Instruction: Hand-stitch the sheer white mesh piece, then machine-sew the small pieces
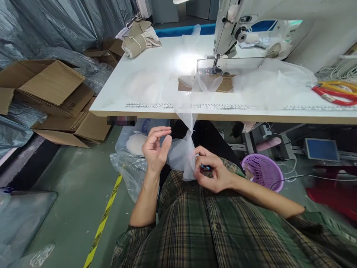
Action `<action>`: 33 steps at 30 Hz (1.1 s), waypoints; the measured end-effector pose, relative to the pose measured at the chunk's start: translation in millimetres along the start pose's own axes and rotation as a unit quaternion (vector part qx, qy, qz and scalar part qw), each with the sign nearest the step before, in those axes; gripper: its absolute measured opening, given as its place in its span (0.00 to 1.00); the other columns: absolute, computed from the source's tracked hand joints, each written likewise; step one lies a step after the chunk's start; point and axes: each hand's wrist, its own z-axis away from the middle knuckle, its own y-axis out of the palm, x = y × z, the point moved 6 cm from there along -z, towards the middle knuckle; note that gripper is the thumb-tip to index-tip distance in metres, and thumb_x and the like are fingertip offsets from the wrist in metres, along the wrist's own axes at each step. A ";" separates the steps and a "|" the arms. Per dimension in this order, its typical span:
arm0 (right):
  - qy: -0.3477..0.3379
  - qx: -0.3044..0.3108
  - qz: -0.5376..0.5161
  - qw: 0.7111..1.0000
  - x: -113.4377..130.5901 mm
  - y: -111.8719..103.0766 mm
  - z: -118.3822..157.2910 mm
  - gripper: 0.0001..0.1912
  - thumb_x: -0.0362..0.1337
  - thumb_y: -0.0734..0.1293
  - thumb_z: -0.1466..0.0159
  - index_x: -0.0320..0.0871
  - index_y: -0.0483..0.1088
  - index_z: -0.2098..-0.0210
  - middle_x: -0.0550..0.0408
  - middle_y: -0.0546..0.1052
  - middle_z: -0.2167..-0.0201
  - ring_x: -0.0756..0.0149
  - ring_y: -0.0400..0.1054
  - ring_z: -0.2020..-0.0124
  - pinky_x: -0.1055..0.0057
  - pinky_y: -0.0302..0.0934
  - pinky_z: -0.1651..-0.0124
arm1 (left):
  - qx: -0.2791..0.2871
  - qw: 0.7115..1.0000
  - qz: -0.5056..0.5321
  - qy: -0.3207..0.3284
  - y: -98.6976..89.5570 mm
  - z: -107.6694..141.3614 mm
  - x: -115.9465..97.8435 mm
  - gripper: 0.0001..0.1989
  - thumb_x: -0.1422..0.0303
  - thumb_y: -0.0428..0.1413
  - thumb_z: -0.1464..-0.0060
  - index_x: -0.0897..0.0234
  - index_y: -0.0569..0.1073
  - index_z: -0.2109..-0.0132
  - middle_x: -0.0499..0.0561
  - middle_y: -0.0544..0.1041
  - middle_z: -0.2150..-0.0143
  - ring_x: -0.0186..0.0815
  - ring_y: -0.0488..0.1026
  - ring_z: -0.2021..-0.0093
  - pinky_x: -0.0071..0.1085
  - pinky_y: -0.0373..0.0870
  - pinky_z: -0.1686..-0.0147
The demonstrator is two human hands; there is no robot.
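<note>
Right hand [212,172] hides small blue tool [205,167] against sheer fabric [182,156].

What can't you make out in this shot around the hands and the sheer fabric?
Head view:
- Small blue tool: mostly hidden inside the right hand, type unclear.
- Label under the table edge: blurred out.
- Sewing machine: top cut off by the frame.
- Sheer fabric: lower end hidden behind the right hand.

A: What's at 12?
B: Sewing machine [251,26] on white table [145,85], cardboard piece [223,85] under its needle.
A: 10 o'clock?
B: Open cardboard boxes [52,96] on floor, grey plastic sheeting [47,26] behind, tied bundle [139,41] on table's far corner.
A: Rt side?
B: Red/yellow scissors [334,93] at 2, purple basket [262,171] at 3. Yellow tape [103,223] on floor at 8.
</note>
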 end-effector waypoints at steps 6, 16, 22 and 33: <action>0.012 0.038 -0.056 0.998 -1.6 0.6 12.6 0.10 0.26 0.63 0.46 0.45 0.57 0.75 0.58 0.63 0.74 0.70 0.57 0.74 0.71 0.52 0.71 | 0.168 0.950 0.170 -0.199 56.8 19.0 35.2 0.23 0.49 0.54 0.41 0.63 0.79 0.54 0.58 0.80 0.53 0.44 0.76 0.50 0.41 0.68 0.47; 0.139 0.049 -0.008 0.989 -38.8 -28.4 18.3 0.09 0.34 0.65 0.39 0.43 0.61 0.74 0.61 0.63 0.77 0.72 0.54 0.76 0.73 0.51 0.73 | 0.271 0.871 0.143 -0.384 69.0 29.1 55.3 0.17 0.57 0.69 0.56 0.66 0.81 0.64 0.47 0.75 0.74 0.27 0.67 0.76 0.26 0.62 0.74; 0.260 0.008 0.047 0.964 -75.9 -54.5 -6.0 0.26 0.52 0.52 0.28 0.41 0.70 0.66 0.57 0.69 0.74 0.71 0.58 0.76 0.72 0.53 0.72 | 0.252 0.885 0.090 -0.380 53.7 25.7 52.7 0.17 0.57 0.67 0.53 0.66 0.82 0.63 0.49 0.76 0.76 0.29 0.66 0.78 0.25 0.62 0.78; 0.193 0.023 0.103 0.975 -79.2 -38.4 -39.8 0.26 0.55 0.56 0.30 0.41 0.68 0.72 0.62 0.62 0.81 0.73 0.53 0.78 0.72 0.47 0.73 | 0.232 0.895 0.098 -0.367 49.3 24.1 54.3 0.16 0.55 0.66 0.52 0.65 0.82 0.64 0.52 0.78 0.71 0.32 0.70 0.75 0.28 0.65 0.75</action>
